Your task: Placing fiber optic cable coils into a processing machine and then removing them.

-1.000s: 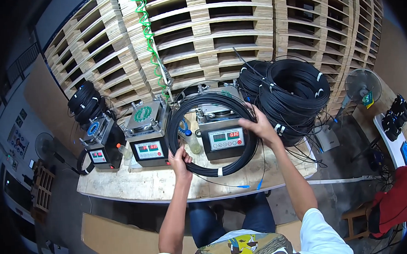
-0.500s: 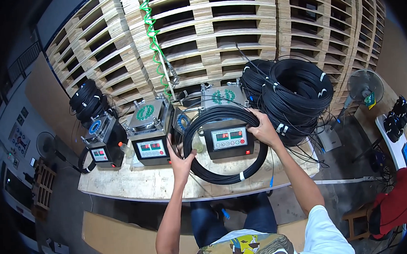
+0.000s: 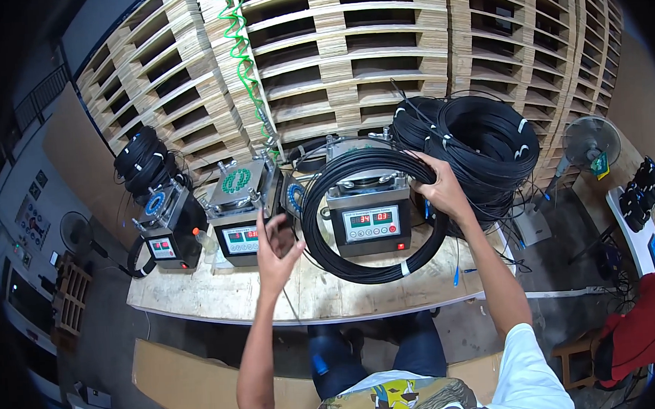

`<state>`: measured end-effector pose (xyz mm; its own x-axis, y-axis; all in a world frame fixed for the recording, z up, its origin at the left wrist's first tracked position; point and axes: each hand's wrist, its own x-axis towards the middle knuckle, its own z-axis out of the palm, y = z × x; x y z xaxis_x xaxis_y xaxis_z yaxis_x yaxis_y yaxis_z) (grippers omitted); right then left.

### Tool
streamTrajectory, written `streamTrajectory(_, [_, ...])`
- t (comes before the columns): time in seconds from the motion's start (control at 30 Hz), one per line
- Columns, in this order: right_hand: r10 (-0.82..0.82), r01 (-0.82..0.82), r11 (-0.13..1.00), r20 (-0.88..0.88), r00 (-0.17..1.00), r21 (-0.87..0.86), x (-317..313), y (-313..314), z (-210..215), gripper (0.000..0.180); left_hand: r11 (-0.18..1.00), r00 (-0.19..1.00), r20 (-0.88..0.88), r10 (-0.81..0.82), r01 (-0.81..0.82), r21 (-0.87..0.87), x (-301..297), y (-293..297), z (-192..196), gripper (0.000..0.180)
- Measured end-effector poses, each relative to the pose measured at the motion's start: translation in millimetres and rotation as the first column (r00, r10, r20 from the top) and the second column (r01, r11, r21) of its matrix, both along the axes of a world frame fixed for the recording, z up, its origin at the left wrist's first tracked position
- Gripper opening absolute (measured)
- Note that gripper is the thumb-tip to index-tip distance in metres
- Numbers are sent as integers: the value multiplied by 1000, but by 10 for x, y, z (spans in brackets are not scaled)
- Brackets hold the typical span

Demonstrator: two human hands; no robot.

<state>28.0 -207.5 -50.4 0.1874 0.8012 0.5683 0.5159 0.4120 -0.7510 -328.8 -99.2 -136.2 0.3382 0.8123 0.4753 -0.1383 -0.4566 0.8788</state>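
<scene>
Left hand (image 3: 273, 252) has been moved leftward, off the round black cable coil (image 3: 364, 275); its fingers are blurred, partly spread, strand grip can't be told. Coil is gripped by right hand (image 3: 439, 191) only, hanging left of those closed fingers; tilt could be caused by that one-point hold. Small print and lit digits are shown on the black boxy metal-topped machine (image 3: 376, 222) behind.

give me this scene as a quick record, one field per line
held item: black cable coil with a white tie
right hand: gripping the coil's upper right
left hand: beside the coil's left side, blurred; unclear whether it holds a strand
machines: three with lit panels; the right machine shows through the coil's ring
surface: pale wooden table
right of machines: piled black coils
background: stacked wooden pallets
</scene>
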Motion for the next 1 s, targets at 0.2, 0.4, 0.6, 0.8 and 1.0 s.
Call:
streamTrajectory(0.2, [49, -44, 995, 59, 997, -92, -11, -132, 206, 62, 937, 971, -139, 192, -139, 321, -80, 311, 1149, 106])
streamTrajectory(0.4, [67, -57, 994, 95, 993, -96, 11, -232, 320, 65, 896, 658, -706, 262, 106, 432, -178, 273, 1822, 104])
streamTrajectory(0.6, [110, -99, 989, 106, 988, -112, -50, -191, 371, 65, 887, 372, -924, -86, 451, 99, 330, 142, 1787, 101])
streamTrajectory(0.8, [81, -80, 997, 109, 991, -14, -13, -92, 510, 63, 925, 870, -323, -372, 377, -48, 649, 91, 1044, 91])
streamTrajectory(1.0, [129, -113, 989, 196, 972, -90, -9, 293, 601, 59, 956, 972, 102, -210, 226, -187, 720, 31, 560, 54])
